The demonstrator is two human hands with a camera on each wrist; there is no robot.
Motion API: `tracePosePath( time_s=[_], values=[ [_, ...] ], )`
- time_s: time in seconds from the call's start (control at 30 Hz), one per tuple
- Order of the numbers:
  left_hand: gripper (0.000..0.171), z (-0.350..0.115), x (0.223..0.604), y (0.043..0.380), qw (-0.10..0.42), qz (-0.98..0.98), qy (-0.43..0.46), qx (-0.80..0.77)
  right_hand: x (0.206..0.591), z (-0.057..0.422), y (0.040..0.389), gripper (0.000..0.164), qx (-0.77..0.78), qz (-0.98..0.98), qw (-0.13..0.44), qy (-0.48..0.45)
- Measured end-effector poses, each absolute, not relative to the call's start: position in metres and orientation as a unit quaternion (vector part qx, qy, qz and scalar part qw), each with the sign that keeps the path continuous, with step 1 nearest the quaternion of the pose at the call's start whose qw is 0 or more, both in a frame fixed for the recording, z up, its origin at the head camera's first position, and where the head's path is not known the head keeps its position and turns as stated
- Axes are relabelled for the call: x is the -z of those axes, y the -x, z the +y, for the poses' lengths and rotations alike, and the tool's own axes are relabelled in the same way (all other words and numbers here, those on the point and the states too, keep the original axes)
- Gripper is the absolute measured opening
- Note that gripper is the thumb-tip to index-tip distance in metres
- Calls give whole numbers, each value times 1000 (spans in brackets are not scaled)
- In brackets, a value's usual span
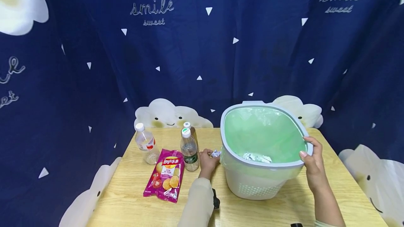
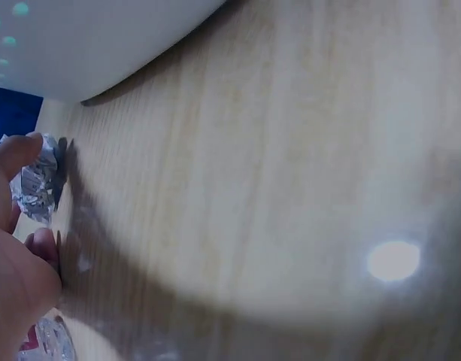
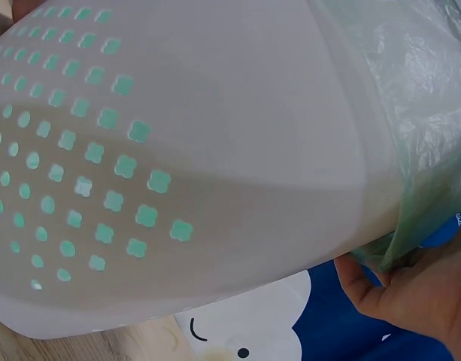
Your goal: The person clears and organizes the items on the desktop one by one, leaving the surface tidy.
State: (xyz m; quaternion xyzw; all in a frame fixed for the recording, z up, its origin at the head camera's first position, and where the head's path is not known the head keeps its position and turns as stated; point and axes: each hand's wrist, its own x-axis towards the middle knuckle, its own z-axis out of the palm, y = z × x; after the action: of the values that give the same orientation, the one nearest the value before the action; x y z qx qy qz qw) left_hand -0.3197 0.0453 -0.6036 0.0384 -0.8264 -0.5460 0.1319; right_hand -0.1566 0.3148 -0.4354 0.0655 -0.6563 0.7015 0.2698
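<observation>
Left to right on the worktop: a clear bottle, a crisp packet and two more bottles lie outside my grip. My left fingers pinch a foil ball just left of the bin. My right fingers clamp its right rim, presumably for steadiness, over a liner folded outward, probably against slipping.

Bright, even around the bin in the head view. Dimmer, bluish in the left wrist view, with 1 white glare spot on the tabletop apart from the bin. Partly shaded across the bin's wall in the right wrist view.
</observation>
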Motion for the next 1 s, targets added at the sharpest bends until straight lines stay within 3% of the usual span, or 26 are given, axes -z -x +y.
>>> tracePosePath(
  time_s=[0.3, 0.53, 0.7, 1.0],
  values=[
    [41, 44, 603, 304, 119, -842, -53, 523, 438, 313, 157, 48, -701, -661, 262, -57],
    [44, 43, 601, 302, 79, -829, -76, 549, 436, 311, 160, 46, -713, -641, 278, -63],
    [38, 44, 602, 292, 99, -809, -81, 573, 436, 312, 161, 46, -722, -626, 285, -72],
    [43, 38, 594, 266, 128, -752, -110, 637, 434, 312, 160, 46, -722, -629, 281, -64]
  ],
)
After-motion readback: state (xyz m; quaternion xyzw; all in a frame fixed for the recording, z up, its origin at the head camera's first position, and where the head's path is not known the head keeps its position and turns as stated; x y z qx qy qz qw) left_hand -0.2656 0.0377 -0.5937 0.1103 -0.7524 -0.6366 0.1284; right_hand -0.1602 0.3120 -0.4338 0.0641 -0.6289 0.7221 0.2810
